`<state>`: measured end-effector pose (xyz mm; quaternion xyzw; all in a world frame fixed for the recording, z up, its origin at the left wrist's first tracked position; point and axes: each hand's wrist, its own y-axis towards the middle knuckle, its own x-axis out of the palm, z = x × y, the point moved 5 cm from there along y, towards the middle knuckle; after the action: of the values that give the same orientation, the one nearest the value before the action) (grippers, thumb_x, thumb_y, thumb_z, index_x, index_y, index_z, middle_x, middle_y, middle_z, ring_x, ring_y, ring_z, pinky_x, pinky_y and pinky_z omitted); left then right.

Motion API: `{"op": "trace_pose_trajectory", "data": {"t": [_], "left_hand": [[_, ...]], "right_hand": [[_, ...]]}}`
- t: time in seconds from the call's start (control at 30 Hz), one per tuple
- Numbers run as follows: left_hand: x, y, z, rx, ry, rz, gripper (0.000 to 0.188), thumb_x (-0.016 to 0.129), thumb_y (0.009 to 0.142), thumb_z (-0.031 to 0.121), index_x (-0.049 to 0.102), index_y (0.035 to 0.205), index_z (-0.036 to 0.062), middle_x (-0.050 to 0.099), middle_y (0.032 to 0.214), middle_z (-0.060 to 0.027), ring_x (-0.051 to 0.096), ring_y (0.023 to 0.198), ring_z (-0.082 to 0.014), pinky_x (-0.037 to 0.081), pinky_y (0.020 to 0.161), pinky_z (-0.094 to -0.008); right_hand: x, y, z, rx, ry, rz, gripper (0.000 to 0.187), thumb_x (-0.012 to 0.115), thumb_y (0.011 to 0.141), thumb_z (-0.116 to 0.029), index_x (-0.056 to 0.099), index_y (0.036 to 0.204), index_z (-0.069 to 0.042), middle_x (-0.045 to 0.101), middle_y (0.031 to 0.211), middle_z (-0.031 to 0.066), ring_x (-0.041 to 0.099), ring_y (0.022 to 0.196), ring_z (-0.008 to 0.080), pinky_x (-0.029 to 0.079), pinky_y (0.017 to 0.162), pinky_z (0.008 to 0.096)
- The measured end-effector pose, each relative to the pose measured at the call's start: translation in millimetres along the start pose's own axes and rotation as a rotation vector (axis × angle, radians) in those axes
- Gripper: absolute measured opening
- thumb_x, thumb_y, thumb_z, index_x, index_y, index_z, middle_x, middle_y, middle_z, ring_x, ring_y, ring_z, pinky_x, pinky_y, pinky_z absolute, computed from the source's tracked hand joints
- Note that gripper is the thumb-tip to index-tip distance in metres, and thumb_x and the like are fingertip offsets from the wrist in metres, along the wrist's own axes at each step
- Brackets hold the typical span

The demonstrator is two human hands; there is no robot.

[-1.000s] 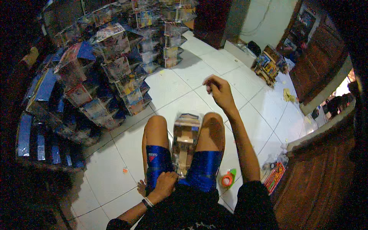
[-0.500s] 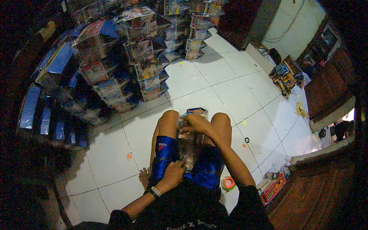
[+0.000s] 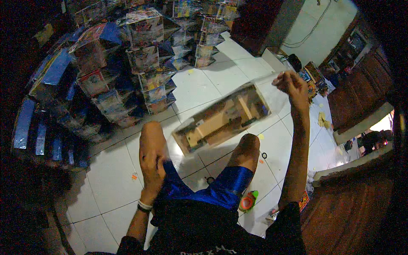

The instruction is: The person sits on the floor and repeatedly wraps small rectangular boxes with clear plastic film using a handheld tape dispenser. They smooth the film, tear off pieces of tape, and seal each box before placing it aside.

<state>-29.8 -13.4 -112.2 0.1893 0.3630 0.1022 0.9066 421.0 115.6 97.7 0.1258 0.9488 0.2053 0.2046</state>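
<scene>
Clear toy box (image 3: 223, 119) now airborne, off lap | right hand (image 3: 292, 85) raised, loosely curled, empty | left hand (image 3: 153, 159) flat on thigh

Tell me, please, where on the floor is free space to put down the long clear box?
Bare white tiles lie between the stacked boxes and the raised right hand, beyond the clear box. Another bare patch sits outside the left thigh, where the left hand rests. Crowded: the stacks at left, and clutter near the tape dispenser.

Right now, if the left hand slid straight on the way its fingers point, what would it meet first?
The left hand lies on the left thigh, fingers toward the knee. Going on, it would pass the knee, then probably reach white floor tiles before the stacked boxes; depth is unclear.
</scene>
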Motion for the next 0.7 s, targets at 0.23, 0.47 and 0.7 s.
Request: {"op": "trace_pose_trajectory", "data": {"t": [0.23,0.47,0.7], "left_hand": [[-24.1,117.1,23.4,0.320,-0.115,-0.007,0.010,0.070,0.090,0.000,0.063,0.096,-0.0041,0.066,0.088,-0.0207,0.068,0.081,-0.0398,0.053,0.070,-0.0416],[-40.3,149.2,43.7,0.459,-0.110,-0.082,0.018,0.070,0.082,-0.008,0.074,0.099,-0.0017,0.073,0.092,-0.0169,0.073,0.084,-0.0277,0.058,0.076,-0.0326],[-40.7,173.5,36.5,0.446,-0.167,-0.100,0.017,0.071,0.077,-0.010,0.073,0.092,-0.0005,0.065,0.081,-0.0118,0.069,0.075,-0.0252,0.055,0.069,-0.0328]], "right_hand": [[-33.0,24.4,29.2,0.147,0.029,0.154,0.028,0.060,0.107,-0.033,0.069,0.106,-0.007,0.071,0.085,0.0011,0.066,0.071,0.0092,0.048,0.061,0.0239],[-39.1,-15.4,39.0,0.151,0.193,0.250,0.026,0.063,0.105,-0.033,0.067,0.106,-0.007,0.067,0.085,0.0018,0.065,0.074,0.0119,0.053,0.066,0.0258],[-32.7,-33.8,67.1,0.167,0.196,0.153,0.034,0.062,0.105,-0.037,0.070,0.105,-0.004,0.070,0.083,0.0040,0.069,0.078,0.0122,0.053,0.067,0.0254]]}}
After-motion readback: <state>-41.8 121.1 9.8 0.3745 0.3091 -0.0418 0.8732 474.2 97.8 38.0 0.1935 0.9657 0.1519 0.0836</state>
